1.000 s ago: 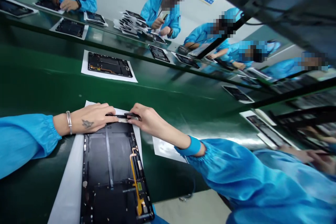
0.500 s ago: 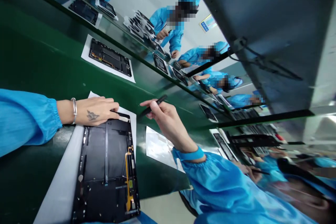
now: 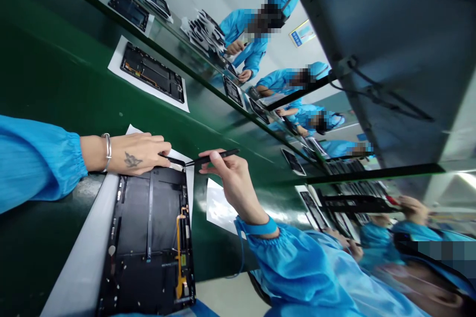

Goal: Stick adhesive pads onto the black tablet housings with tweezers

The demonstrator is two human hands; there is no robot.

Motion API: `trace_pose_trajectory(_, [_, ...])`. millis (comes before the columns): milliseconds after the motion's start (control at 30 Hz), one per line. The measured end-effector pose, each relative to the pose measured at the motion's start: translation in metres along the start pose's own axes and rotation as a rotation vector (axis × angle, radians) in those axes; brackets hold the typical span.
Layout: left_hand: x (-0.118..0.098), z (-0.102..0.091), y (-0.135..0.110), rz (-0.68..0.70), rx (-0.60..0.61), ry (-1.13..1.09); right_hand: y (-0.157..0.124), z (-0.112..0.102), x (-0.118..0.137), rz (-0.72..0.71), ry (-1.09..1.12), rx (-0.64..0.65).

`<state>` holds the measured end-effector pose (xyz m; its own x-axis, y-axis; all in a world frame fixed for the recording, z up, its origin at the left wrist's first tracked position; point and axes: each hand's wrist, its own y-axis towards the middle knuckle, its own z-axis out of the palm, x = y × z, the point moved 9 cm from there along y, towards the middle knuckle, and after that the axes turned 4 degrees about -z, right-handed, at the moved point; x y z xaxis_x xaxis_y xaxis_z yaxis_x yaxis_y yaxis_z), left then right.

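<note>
Closely viewed: a pen grip and a pinch at one edge

My right fingers point(image 3: 219, 161) are closed on a slim black tool point(image 3: 211, 157), held as one holds a pen, its tip meeting a thin black strip point(image 3: 173, 160) at the far edge of the work. My left fingers point(image 3: 158, 146) curl shut over that strip and press down there; a white tab point(image 3: 176, 166) shows just below it. Whether the strip is a tool or a part is too small to tell. Behind the fingers, my left hand point(image 3: 137, 154) lies across the edge of an opened tablet chassis point(image 3: 148, 223), and my right hand point(image 3: 232, 183) hovers just beside it. The chassis lies flat on a white sheet point(image 3: 87, 242) on a green bench point(image 3: 44, 242). It looks stiff yet delicate, best taken by its black outer rim, away from the fine orange flex cable point(image 3: 179, 252). Farther along sits a second tablet chassis point(image 3: 152, 73), with co-workers point(image 3: 243, 27) in blue smocks beyond.
</note>
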<state>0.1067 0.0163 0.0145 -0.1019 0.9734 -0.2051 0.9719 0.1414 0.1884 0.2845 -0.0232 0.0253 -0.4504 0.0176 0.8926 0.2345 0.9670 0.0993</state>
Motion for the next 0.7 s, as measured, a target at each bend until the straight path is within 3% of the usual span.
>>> trace_pose_trajectory(167, [0.001, 0.002, 0.001, 0.008, -0.006, 0.009, -0.002, 0.003, -0.004, 0.006, -0.037, 0.023])
trace_pose_trajectory(300, [0.000, 0.000, 0.001, 0.007, -0.018, 0.018, -0.004, 0.002, 0.001, -0.035, -0.021, -0.030])
trace_pose_trajectory(400, [0.000, -0.001, 0.000, -0.006, -0.010, 0.026, -0.003, -0.002, 0.016, -0.139, -0.030, -0.053])
trace_pose_trajectory(500, [-0.002, -0.001, 0.000, 0.011, -0.011, 0.044, 0.000, -0.006, 0.036, -0.308, -0.173, -0.069])
trace_pose_trajectory(567, [-0.003, -0.001, 0.000, 0.026, -0.024, 0.056, 0.004, 0.000, 0.040, -0.347, -0.318, -0.017])
trace_pose_trajectory(700, [-0.001, -0.001, 0.000, 0.014, -0.055, 0.048, 0.008, 0.028, 0.025, -0.284, -0.513, 0.253])
